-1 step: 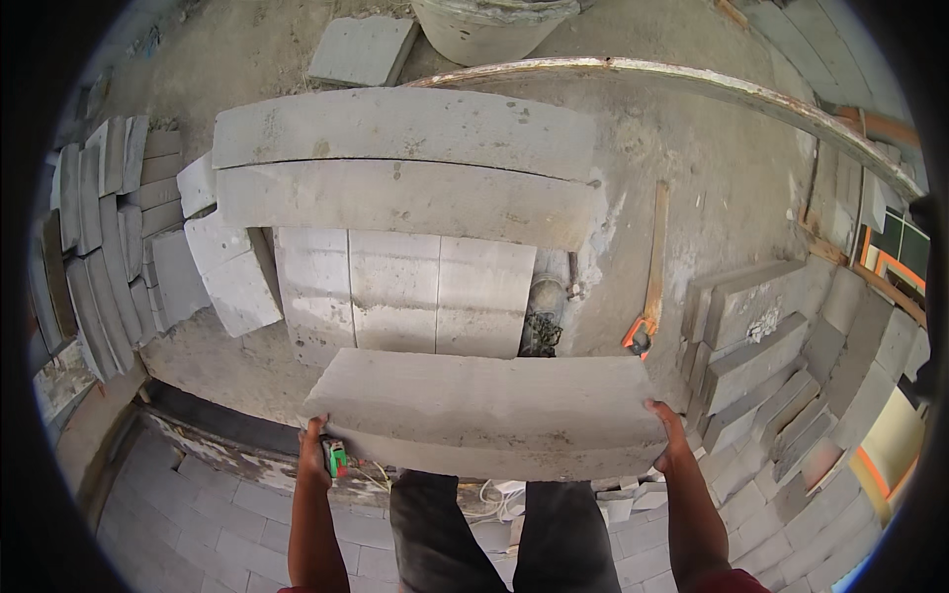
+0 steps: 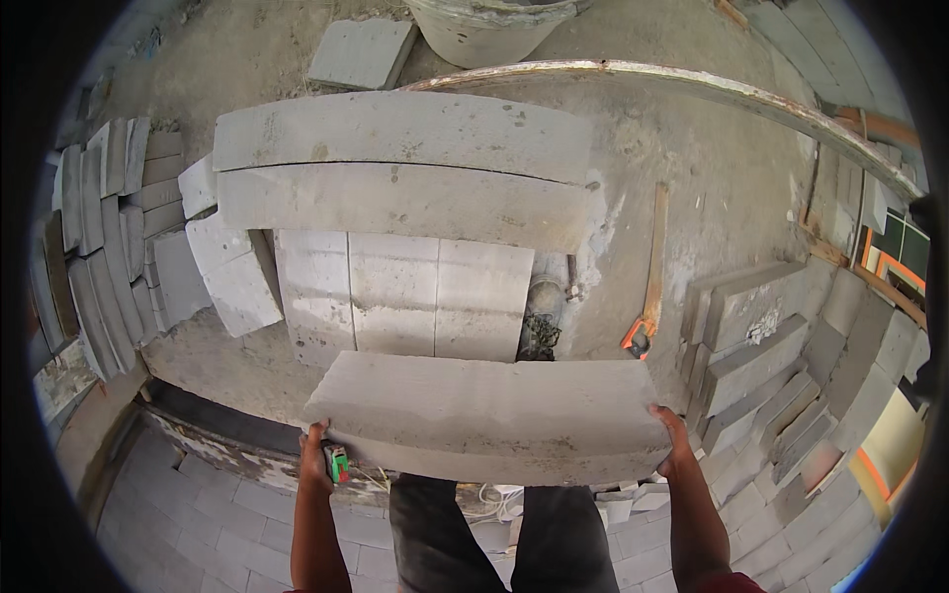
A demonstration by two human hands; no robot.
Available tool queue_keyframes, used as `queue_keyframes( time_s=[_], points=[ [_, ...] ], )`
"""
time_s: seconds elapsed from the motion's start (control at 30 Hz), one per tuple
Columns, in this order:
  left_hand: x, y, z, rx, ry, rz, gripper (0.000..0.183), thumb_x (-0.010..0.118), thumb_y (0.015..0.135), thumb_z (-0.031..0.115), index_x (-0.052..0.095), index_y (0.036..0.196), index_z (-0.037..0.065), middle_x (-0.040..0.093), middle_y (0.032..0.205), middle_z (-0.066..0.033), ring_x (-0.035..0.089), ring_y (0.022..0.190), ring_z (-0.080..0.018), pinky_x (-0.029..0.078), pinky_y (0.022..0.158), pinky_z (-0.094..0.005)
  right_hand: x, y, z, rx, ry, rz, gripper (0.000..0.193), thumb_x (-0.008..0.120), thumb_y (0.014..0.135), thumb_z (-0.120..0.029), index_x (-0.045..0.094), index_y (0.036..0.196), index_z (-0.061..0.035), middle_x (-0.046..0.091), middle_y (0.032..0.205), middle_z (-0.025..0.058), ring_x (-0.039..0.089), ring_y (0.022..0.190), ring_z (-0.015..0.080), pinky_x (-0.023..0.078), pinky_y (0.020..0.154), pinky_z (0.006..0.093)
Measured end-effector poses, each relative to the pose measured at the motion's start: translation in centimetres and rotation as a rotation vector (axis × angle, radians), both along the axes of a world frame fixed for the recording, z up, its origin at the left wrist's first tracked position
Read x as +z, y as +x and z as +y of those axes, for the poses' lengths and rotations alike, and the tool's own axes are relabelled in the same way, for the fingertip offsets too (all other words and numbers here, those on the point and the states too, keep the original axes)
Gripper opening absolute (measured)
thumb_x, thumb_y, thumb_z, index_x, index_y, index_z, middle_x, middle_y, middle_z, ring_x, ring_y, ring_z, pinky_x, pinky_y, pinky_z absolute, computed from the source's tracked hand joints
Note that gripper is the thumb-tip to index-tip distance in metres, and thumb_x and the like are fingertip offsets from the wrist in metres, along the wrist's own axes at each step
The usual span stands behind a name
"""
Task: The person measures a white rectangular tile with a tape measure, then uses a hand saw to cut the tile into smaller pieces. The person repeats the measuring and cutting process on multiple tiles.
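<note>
A long grey concrete block (image 2: 484, 400) is held level in front of my legs, its top face and near side showing. My left hand (image 2: 314, 457) grips its left end, and my right hand (image 2: 674, 443) grips the right end; the fingers underneath are hidden. Next to my left hand is a small green and silver object (image 2: 339, 463) that looks like a tape measure. Beyond the held block lie three pale blocks (image 2: 395, 296) side by side, with two long grey blocks (image 2: 395, 203) placed crosswise behind them.
Stacked blocks stand at the left (image 2: 99, 247) and right (image 2: 756, 346). A long wooden strip (image 2: 656, 247) with an orange-rimmed tool (image 2: 638, 341) at its near end lies right of the pale blocks. At the back are a bucket (image 2: 484, 35) and a curved-looking bar (image 2: 712, 84).
</note>
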State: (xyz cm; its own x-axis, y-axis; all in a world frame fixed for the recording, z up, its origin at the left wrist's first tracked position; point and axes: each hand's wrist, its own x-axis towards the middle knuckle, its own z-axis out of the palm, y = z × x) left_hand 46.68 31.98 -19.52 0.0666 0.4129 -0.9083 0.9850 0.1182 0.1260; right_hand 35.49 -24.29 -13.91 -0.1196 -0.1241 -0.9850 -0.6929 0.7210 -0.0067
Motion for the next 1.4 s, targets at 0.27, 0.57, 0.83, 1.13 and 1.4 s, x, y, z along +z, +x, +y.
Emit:
queue_keyframes(
  time_s=[0.27, 0.57, 0.83, 1.13, 1.4],
  points=[
    [9.5, 8.9, -8.1, -0.002, 0.026, -0.327, 0.059, 0.067, 0.082, 0.041, 0.047, 0.128, 0.010, 0.054, 0.112, -0.0043, 0.054, 0.096, -0.0157, 0.047, 0.075, -0.0294, 3.4, 1.7, -7.6, -0.119, -0.078, -0.246, 0.054, 0.064, 0.083, -0.036, 0.054, 0.123, -0.0011, 0.061, 0.115, 0.0152, 0.061, 0.100, 0.0282, 0.050, 0.085, 0.0418],
    [2.9, 24.5, -14.7, -0.026, -0.172, -0.728, 0.040, 0.064, 0.084, 0.047, 0.057, 0.100, 0.011, 0.058, 0.068, 0.0022, 0.054, 0.051, -0.0106, 0.044, 0.047, -0.0283, -4.4, 13.4, -11.1, -0.154, -0.351, -0.698, 0.071, 0.066, 0.077, -0.038, 0.047, 0.136, -0.0032, 0.055, 0.124, 0.0151, 0.053, 0.114, 0.0298, 0.044, 0.094, 0.0417],
    [-1.4, 24.0, -13.6, 0.138, -0.195, -0.398, 0.025, 0.065, 0.079, 0.035, 0.060, 0.092, 0.015, 0.065, 0.082, -0.0029, 0.054, 0.055, -0.0134, 0.041, 0.050, -0.0276, -12.7, 16.9, -13.2, -0.145, -0.301, -0.882, 0.088, 0.064, 0.063, -0.022, 0.037, 0.144, -0.0014, 0.051, 0.131, 0.0183, 0.050, 0.118, 0.0309, 0.040, 0.100, 0.0386],
    [4.6, 18.7, -20.1, 0.343, -0.500, -0.446, 0.050, 0.056, 0.085, 0.041, 0.055, 0.128, 0.016, 0.066, 0.111, -0.0106, 0.049, 0.060, -0.0137, 0.043, 0.056, -0.0278, -11.7, 17.6, -13.8, -0.073, -0.339, -0.859, 0.095, 0.064, 0.057, -0.022, 0.035, 0.145, 0.0012, 0.049, 0.133, 0.0195, 0.050, 0.119, 0.0320, 0.035, 0.105, 0.0375],
    [9.0, 17.1, -28.4, 0.242, -0.796, -0.425, 0.048, 0.047, 0.093, 0.054, 0.063, 0.100, 0.009, 0.062, 0.084, -0.0075, 0.049, 0.064, -0.0158, 0.043, 0.052, -0.0269, -10.1, 18.8, -13.9, -0.066, -0.378, -0.709, 0.076, 0.063, 0.077, -0.027, 0.037, 0.143, 0.0006, 0.049, 0.135, 0.0132, 0.046, 0.123, 0.0271, 0.036, 0.103, 0.0388]
  ],
)
